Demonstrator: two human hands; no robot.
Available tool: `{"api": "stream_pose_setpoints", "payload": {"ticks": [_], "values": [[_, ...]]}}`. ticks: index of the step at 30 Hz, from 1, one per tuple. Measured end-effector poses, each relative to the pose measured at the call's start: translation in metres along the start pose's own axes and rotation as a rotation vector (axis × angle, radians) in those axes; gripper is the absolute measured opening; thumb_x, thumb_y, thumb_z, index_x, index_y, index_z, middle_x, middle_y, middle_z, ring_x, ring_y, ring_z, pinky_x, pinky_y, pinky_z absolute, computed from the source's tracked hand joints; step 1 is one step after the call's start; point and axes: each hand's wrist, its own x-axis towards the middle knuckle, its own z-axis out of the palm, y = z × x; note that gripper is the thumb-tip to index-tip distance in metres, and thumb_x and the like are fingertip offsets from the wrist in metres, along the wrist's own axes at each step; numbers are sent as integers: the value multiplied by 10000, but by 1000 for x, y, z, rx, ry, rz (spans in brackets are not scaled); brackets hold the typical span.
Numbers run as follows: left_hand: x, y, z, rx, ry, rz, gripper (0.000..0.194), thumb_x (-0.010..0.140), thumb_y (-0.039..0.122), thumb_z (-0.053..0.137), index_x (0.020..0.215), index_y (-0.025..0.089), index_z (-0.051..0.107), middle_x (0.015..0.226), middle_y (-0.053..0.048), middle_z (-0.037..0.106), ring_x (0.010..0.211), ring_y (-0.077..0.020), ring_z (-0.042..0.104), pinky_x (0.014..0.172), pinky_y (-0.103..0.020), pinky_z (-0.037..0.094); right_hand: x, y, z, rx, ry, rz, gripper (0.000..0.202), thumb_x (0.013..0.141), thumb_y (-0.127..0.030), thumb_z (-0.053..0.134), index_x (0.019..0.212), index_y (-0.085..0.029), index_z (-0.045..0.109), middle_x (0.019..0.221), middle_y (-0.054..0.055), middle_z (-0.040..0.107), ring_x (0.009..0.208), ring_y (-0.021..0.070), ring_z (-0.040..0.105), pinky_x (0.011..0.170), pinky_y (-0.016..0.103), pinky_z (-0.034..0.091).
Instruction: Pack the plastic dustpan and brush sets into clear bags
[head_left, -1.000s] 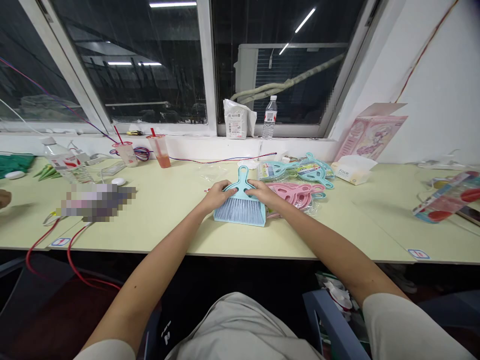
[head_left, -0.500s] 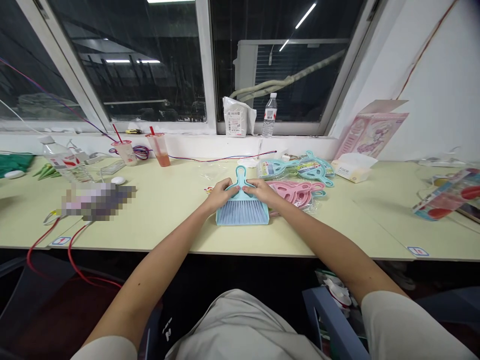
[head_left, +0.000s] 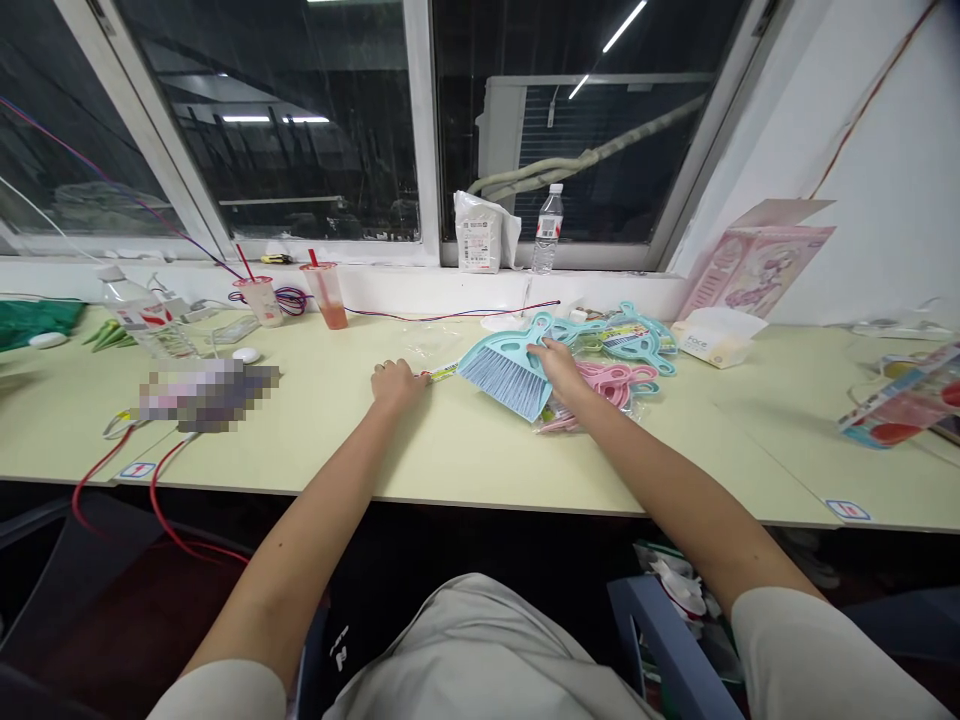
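Gripping the blue brush near its handle end, the right hand has fingers curled round the plastic; brush sits tilted, bristles pointing down-left toward the desk, handle end up-right & partly hidden by the hand. Whether the bristles touch the desk can't be told. Left hand lies on the desk w/ fingers loosely curled, knuckles up; fingertips at a small yellowish strip, but hard to make out whether they pinch it or just touch. Strip is too small to identify. Just right of the brush lies a pink pile in clear wrap, partly covered by the right wrist; behind it a teal pile, shapes overlapping so count unclear. Clear bag behind the left hand is barely visible against the desk. A blurred-out patch sits far left, contents unreadable. Red cup stands by the sill; bottle up on it. Person's lower arms show, elbows cut off by lap.
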Motion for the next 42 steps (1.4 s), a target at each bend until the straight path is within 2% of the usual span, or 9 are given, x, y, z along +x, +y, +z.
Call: {"api": "stream_pose_setpoints", "payload": {"ticks": [3,9,14,17,21,29,34,37,42], "values": [[4,-2,8,2,-72,10,325,736,476,769,766,212,582,1150,-275,646,1208,-480,545,936,-510,440,4,3,-3,-18,77,-21,302,654,-403,701,885,-221,631,916,28,709,914,237,639,782,317,492],[14,-10,13,-336,-119,-79,284,562,242,817,730,249,588,792,-90,666,944,-338,647,742,-389,475,4,6,-1,-25,36,-31,297,659,-403,677,890,-223,629,876,19,696,856,223,631,762,314,488],[14,-8,2,-756,-11,-169,270,685,189,724,935,215,627,936,-95,698,767,-234,671,668,-345,480,5,6,-2,-46,69,-60,282,678,-376,664,912,-222,631,898,30,702,907,234,630,800,326,490],[9,3,-11,-996,91,-68,241,754,238,700,987,203,648,1016,-100,689,818,-212,679,682,-329,500,4,5,-1,8,74,-53,316,672,-343,649,967,-229,633,917,26,713,930,241,639,816,341,517],[-7,28,-19,-1175,62,19,314,769,335,748,1029,211,623,913,-45,641,761,-183,655,634,-299,485,-3,4,9,200,48,46,371,640,-236,645,1010,-234,619,919,17,720,872,231,658,773,353,557],[-35,62,-4,-918,96,204,249,901,351,662,1100,246,555,798,12,539,785,-185,586,702,-314,454,-41,0,47,470,-98,452,199,741,-82,610,915,-179,618,727,40,695,709,212,669,645,336,598],[-34,57,-1,-627,181,195,342,878,318,687,1183,234,557,1055,-85,645,1124,-285,562,951,-428,472,-54,-8,53,540,-127,536,186,832,-28,556,954,-141,640,692,38,684,699,190,682,642,284,607],[-35,55,-7,-516,260,314,252,900,285,645,1148,243,623,1287,-109,632,1280,-302,512,1105,-477,405,-55,-11,51,563,-104,554,188,894,-18,523,988,-130,640,705,40,688,701,184,685,656,280,615],[-37,46,-14,-413,30,540,178,912,240,587,1031,261,718,1318,-59,688,1352,-285,520,1189,-484,339,-53,-13,50,585,-43,555,229,916,-8,514,1063,-122,647,753,51,705,727,190,694,677,299,631]]}}
